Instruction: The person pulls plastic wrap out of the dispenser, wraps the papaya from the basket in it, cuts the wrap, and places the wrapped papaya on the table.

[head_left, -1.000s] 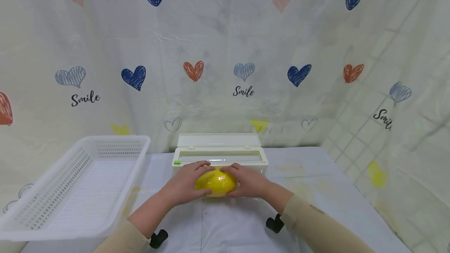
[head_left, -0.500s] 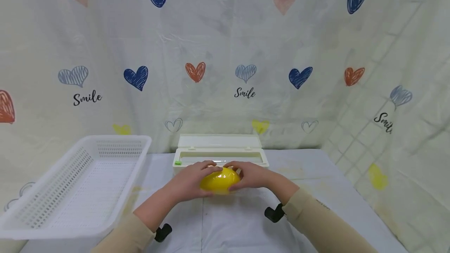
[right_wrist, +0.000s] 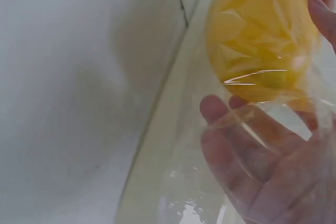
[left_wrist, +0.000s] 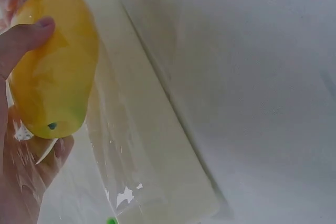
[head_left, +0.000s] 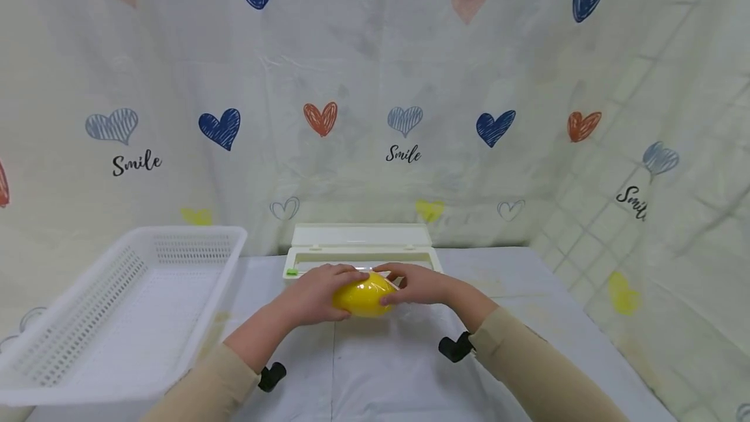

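In the head view, holds a glossy yellow mango-shaped fruit (head_left: 363, 298) between two bare hands over the white cloth-covered tabletop (head_left: 375, 376), just in front of an open oblong white box (head_left: 430, 258). Cannot tell whether with the fruit touching the cloth. Wraps the left-hand grip (head_left: 313, 295) narrowly around the left end, fingers over the top and thumb low; curls the right-hand grip (head_left: 420, 283) around the right end, thumb against the near side. Wears beige sleeves (head_left: 202, 386) and a small black device (head_left: 272, 376) at each wrist. Has a small green tab (head_left: 291, 272) at the box's left front. Farther left, has a white perforated plastic basket (head_left: 88, 396); behind, a pale curtain (head_left: 351, 51) printed with hearts and "Smile". In the left wrist view, lays the thumb across the fruit's side, fingers beneath the lower end, under crinkled clear plastic film (left_wrist: 126, 196) draped across the box. In the right wrist view, shows film creased tightly over the fruit, with spread fingers (right_wrist: 247, 153) beneath film at its lower end.
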### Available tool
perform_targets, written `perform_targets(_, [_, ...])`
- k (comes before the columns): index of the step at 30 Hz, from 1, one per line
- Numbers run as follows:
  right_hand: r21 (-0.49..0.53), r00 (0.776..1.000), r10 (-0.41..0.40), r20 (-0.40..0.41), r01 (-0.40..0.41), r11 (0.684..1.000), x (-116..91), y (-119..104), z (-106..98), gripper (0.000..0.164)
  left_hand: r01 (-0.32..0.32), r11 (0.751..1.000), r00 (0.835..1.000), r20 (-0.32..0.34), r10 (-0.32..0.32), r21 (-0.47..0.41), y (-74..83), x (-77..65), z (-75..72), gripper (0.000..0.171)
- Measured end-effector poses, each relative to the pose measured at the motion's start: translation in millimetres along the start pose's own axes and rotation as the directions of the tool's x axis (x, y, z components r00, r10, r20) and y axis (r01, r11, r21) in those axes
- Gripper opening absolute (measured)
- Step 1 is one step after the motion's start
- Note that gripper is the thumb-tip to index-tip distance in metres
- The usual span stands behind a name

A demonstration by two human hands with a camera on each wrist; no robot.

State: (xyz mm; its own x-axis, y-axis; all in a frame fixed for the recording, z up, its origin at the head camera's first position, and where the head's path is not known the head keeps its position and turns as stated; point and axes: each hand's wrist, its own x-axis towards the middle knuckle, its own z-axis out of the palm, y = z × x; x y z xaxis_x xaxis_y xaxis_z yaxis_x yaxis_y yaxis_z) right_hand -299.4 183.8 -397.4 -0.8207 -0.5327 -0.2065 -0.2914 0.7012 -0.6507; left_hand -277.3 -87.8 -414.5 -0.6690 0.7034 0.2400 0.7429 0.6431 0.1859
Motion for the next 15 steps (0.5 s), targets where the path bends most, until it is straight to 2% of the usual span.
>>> perform_targets(2, [-0.023,0.999,0.0,-0.037,-0.001,1.0,-5.2,-3.4,-4.8,0.071,0.008,1.0,1.0,0.0,-0.008,-0.019,-1.1,1.3,-1.6,0.072])
perform_targets(5, [-0.083,0.99,-0.03,-0.135,0.019,0.996,-14.0,-8.3,-11.8,0.071,0.038,0.998,0.999,0.012,-0.037,-0.043,-2.8,2.5,-3.5,0.072])
perform_targets(7, [-0.121,0.975,-0.077,-0.208,0.052,0.991,-20.1,-11.5,-14.5,0.069,0.057,0.996,0.998,0.019,-0.056,-0.065,-3.3,2.8,-4.7,0.072])
perform_targets(9, [-0.2,0.952,-0.159,-0.262,0.108,0.974,-24.5,-12.5,-13.5,0.068,0.069,0.994,0.997,0.026,-0.067,-0.086,-3.5,3.4,-5.6,0.072])
perform_targets(11, [-0.318,0.923,-0.271,-0.274,0.179,0.931,-27.2,-12.2,-8.8,0.068,0.078,0.99,0.997,0.032,-0.075,-0.116,-3.3,4.2,-6.7,0.072])
perform_targets(12, [-0.389,0.905,-0.329,-0.268,0.21,0.897,-28.0,-11.7,-5.4,0.069,0.08,0.989,0.996,0.035,-0.076,-0.128,-3.4,4.7,-6.9,0.072])
perform_targets(15, [-0.58,0.839,-0.495,-0.226,0.292,0.76,-26.3,-8.4,5.5,0.073,0.088,0.984,0.996,0.044,-0.082,-0.156,-3.8,6.6,-8.0,0.072])
